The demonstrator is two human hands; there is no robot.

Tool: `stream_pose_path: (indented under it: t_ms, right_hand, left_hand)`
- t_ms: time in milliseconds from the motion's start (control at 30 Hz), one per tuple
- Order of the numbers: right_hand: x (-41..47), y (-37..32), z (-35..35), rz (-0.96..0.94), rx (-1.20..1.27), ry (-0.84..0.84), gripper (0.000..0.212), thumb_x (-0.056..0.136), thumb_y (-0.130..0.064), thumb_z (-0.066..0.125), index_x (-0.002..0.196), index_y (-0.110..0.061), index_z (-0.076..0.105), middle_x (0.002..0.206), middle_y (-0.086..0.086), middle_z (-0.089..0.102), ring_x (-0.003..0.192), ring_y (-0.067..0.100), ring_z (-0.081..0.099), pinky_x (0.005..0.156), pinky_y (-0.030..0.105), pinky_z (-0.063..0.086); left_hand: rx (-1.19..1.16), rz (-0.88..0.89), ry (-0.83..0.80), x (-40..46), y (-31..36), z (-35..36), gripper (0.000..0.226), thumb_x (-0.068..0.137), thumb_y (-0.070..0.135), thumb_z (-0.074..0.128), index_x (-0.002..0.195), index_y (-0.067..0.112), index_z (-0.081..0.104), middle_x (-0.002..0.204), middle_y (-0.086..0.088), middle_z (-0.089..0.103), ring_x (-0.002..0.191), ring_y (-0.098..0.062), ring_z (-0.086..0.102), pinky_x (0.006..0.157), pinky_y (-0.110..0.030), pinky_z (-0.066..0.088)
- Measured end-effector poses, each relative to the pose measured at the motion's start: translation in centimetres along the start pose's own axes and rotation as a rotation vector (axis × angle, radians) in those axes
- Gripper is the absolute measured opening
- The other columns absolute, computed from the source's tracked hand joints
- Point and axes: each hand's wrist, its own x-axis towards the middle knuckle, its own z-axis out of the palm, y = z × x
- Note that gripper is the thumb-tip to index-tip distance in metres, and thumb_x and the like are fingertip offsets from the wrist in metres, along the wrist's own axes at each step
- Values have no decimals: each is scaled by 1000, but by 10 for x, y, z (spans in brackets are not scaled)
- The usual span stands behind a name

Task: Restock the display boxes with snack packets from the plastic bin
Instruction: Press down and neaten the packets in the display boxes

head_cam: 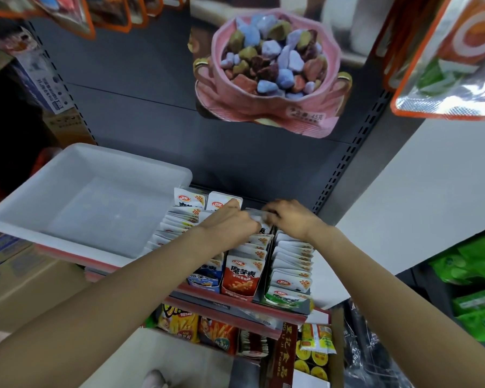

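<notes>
1. Translucent white plastic, smooth and rectangular with a rolled rim, the plastic bin (76, 197) is sitting at nine o'clock on the shelf, its floor showing no packets.
2. Dark grey metal is forming the shelf back panel (140, 107), flat, with slotted uprights at either side.
3. Pink glossy film is making up the hanging candy pouch (266, 71) at twelve o'clock, printed with pebble-shaped sweets.
4. Cardboard display boxes are standing in three rows just right of the bin: the left box (202, 281) blue-fronted, the middle box (242, 278) red-fronted, the right box (287, 298) green-fronted.
5. Snack packets (291, 259), small flat white pouches with red logos, are standing upright and overlapping in each row; too many are overlapping to count.
6. Reaching to the centre, the left hand (230, 222) is curling its fingers onto packet tops at the back of the middle row.
7. Beside it, nearly touching, the right hand (289, 217) is pinching a pale packet (256, 212) between both hands.
</notes>
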Motion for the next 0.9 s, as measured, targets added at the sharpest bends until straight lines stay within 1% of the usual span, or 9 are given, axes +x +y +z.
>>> stream_pose_path:
  t_ms: [133, 267, 400, 500, 567, 633, 733, 800, 900]
  right_hand:
    - [-2, -2, 3, 25, -116, -43, 31, 95, -28, 51, 124, -22, 57, 126, 9, 57, 112, 29, 54, 90, 37, 47]
    - [-3, -3, 7, 45, -104, 13, 33, 95, -22, 48, 126, -27, 57, 125, 10, 59, 111, 33, 56, 89, 38, 48]
    - [-3, -3, 4, 22, -30, -45, 36, 93, -19, 49, 127, -29, 56, 125, 6, 61, 109, 29, 58, 90, 39, 49]
    - [-5, -5, -1, 9, 0, -80, 51, 88, -21, 56, 137, -26, 44, 132, 4, 55, 116, 25, 53, 94, 36, 46]
    - [-9, -9, 0, -8, -4, -31, 54, 85, -18, 60, 135, -23, 41, 129, 6, 55, 114, 27, 53, 91, 36, 46]
    - [-13, -12, 2, -52, -29, 51, 52, 83, -13, 60, 130, -16, 40, 124, 10, 52, 112, 31, 50, 87, 37, 45]
    - [-20, -17, 5, -111, -47, 146, 46, 82, -7, 57, 126, -11, 42, 122, 11, 46, 115, 28, 43, 89, 38, 42]
    - [-25, -19, 6, -126, -38, 160, 35, 84, -9, 54, 119, -11, 48, 118, 9, 47, 113, 26, 43, 88, 37, 42]
    - [-32, -22, 7, -138, -100, 119, 25, 89, -25, 52, 110, -14, 59, 112, 5, 53, 110, 23, 48, 87, 32, 40]
  left_hand:
    - [49, -9, -60, 2, 10, -7, 28, 87, -7, 48, 108, 10, 57, 85, -4, 60, 99, -27, 56, 92, -33, 34]
    - [-12, -116, 35, -7, 11, 0, 41, 82, -9, 49, 120, 7, 52, 93, -5, 66, 102, -26, 52, 78, -28, 25]
    - [41, -94, 3, -7, 15, 1, 38, 82, -9, 45, 115, 7, 51, 95, -6, 66, 90, -26, 59, 95, -33, 28]
    - [11, -116, -14, 6, 14, -2, 30, 86, -3, 47, 112, 12, 55, 103, -4, 65, 97, -26, 59, 98, -35, 28]
    - [-42, -167, 27, 9, 11, 5, 36, 85, 4, 55, 120, 12, 51, 111, -5, 60, 105, -24, 56, 95, -35, 31]
    - [-47, -198, 150, 4, 7, 11, 56, 71, 13, 75, 122, 11, 50, 112, -7, 57, 103, -23, 55, 86, -34, 40]
    - [-29, -136, 307, -6, 5, 18, 70, 34, 16, 91, 98, 12, 62, 87, -4, 61, 77, -20, 61, 63, -30, 47]
    - [-53, -82, 245, -12, 6, 16, 61, 52, 15, 86, 108, 11, 60, 97, -4, 61, 89, -20, 61, 72, -31, 45]
    - [-86, -32, 114, -16, 6, 19, 30, 88, 10, 56, 118, 15, 53, 114, -1, 57, 111, -20, 51, 90, -31, 30]
